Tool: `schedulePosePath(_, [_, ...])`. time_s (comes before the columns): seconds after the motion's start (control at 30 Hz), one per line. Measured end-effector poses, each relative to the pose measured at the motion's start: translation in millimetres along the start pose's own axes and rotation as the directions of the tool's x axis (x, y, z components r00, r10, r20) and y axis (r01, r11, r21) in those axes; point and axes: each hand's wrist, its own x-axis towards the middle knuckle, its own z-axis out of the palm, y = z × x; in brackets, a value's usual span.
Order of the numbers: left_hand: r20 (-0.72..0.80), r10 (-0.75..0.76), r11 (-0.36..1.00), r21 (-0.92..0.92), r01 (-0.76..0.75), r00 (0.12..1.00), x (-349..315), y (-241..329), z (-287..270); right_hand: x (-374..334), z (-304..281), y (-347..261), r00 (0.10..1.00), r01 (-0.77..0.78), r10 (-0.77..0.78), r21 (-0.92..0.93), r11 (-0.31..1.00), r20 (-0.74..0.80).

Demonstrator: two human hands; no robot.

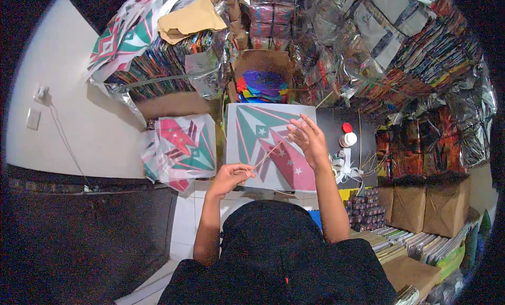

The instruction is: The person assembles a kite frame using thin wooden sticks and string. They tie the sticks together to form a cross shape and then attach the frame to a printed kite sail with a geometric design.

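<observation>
My left hand [234, 178] is closed in a pinch on one end of a thin, pale stick [269, 153], which could also be a taut strand. It slants up to the right over a white sheet [232, 147] printed with green and red shapes and white stars. At its far end is my right hand [308, 139], fingers stretched out and apart, beside or touching the tip. The sheet lies flat on a dark work surface [336, 115], under both hands.
Similar printed sheets [184, 147] lie at left. A box [263, 60] with bright coloured pieces stands behind. A white bottle [347, 140] with a red cap beside it and white strips [344, 168] are at right. Wrapped stacks [384, 36] crowd the back; brown packages [447, 207] stand right.
</observation>
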Motion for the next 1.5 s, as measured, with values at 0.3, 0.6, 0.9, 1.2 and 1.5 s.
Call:
schedulePosePath(0.3, [0.011, 0.012, 1.000, 0.021, -0.013, 1.000, 11, 10, 28, 3, -20, -11, 0.995, -0.092, 0.095, -0.074, 0.993, 0.038])
schedulePosePath(0.6, [-0.032, 0.019, 1.000, -0.006, -0.019, 0.999, 23, 16, 49, -10, -47, -7, 0.971, -0.134, 0.189, -0.316, 0.939, 0.148])
schedulePosePath(0.9, [0.061, 0.040, 0.997, 0.063, -0.044, 0.997, 32, 36, 65, -22, -31, 11, 0.910, -0.178, 0.286, -0.341, 0.923, 0.299])
schedulePosePath(1.2, [0.175, 0.142, 0.717, -0.697, 0.020, 0.974, 22, 33, 51, -18, -16, 3, 0.936, -0.281, 0.282, -0.037, 0.959, 0.209])
schedulePosePath(1.5, [0.007, 0.237, 0.654, -0.741, -0.154, 0.971, 27, 15, 80, -17, 4, 3, 0.921, -0.348, 0.318, 0.107, 0.931, 0.225])
